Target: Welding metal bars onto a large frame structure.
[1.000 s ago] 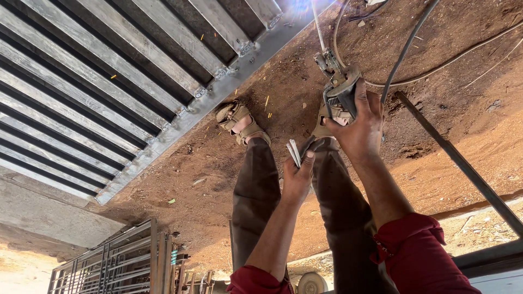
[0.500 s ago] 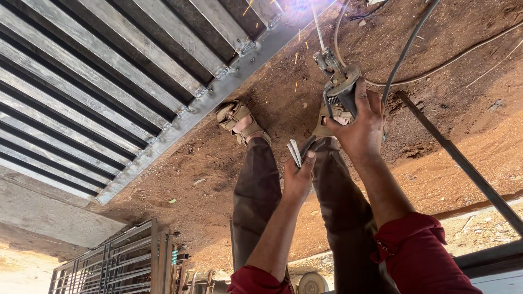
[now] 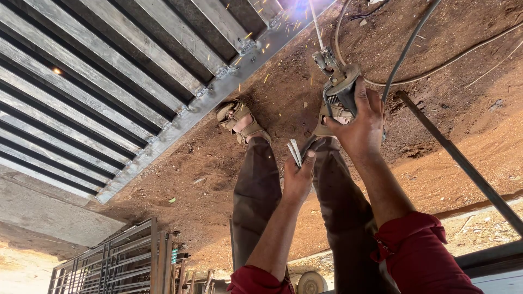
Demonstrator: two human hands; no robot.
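My right hand [image 3: 357, 122] is shut on a welding electrode holder [image 3: 340, 87]. Its thin rod [image 3: 316, 27] points up to a bright arc [image 3: 299, 7] on the frame of a grey steel gate [image 3: 109, 81] lying flat on the dirt. Small sparks scatter around that spot. Just left of and below the right hand, my left hand [image 3: 298, 177] grips a few spare welding rods [image 3: 295, 152]. Both arms wear red sleeves. My sandalled feet [image 3: 239, 122] stand beside the gate's edge.
A grey cable [image 3: 408, 46] and thinner wires loop over the reddish dirt at top right. A long dark steel bar [image 3: 457, 158] lies diagonally on the right. More barred frames [image 3: 120, 264] and a small wheel [image 3: 311, 283] show at the bottom.
Sparks now fly from the gate frame around the arc. Both hands stay almost where they were.
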